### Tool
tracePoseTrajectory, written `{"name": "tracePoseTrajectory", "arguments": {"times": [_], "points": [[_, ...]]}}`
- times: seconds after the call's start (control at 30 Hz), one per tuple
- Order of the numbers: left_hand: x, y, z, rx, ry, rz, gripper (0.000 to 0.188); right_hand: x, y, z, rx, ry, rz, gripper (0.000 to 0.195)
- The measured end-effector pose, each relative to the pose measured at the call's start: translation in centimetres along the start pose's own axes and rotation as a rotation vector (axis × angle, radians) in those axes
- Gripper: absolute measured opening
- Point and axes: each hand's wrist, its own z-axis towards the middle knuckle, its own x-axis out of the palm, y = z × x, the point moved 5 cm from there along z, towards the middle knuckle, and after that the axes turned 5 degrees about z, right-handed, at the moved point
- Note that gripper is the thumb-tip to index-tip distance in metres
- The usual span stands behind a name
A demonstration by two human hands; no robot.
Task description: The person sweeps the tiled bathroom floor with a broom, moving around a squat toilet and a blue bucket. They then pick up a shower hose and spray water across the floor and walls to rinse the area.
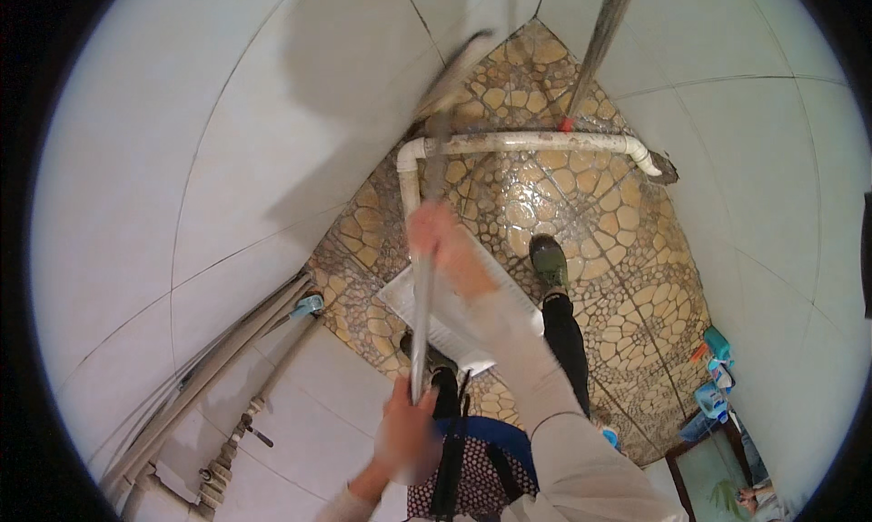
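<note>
Both of my hands grip one long-handled cleaning tool (420,318), whose pale handle runs up and away from me. My left hand (409,430) is around the near end of the handle, close to my patterned apron. Farther along, my right hand (434,232) holds the shaft and is blurred. The tool's head (453,72) is also blurred, by the foot of the left tiled wall; I cannot tell whether it is a broom or a brush. Beneath my arms is a white ribbed pan (402,290), apparently a squat toilet, partly hidden by my right arm.
A white plastic pipe (518,141) crosses above the wet, stone-patterned floor (613,249). Another pole (599,45) stands by the right wall. Pipes with a valve (255,435) and a blue brush (308,305) are at left. Bottles (712,401) stand at right, near another hand (748,498).
</note>
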Motion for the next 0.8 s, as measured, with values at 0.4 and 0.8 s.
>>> {"name": "tracePoseTrajectory", "arguments": {"times": [0.4, 0.8], "points": [[-1.0, 1.9, -5.9, -0.277, 0.114, 0.047, 0.015, -2.3, -12.8, -4.0, 0.39, -0.059, 0.054, 0.034], [2.9, -8.5, 7.9, -0.177, 0.454, -0.716, 0.02, 8.5, 16.1, 2.5, -0.153, -0.053, -0.281, 0.024]]}}
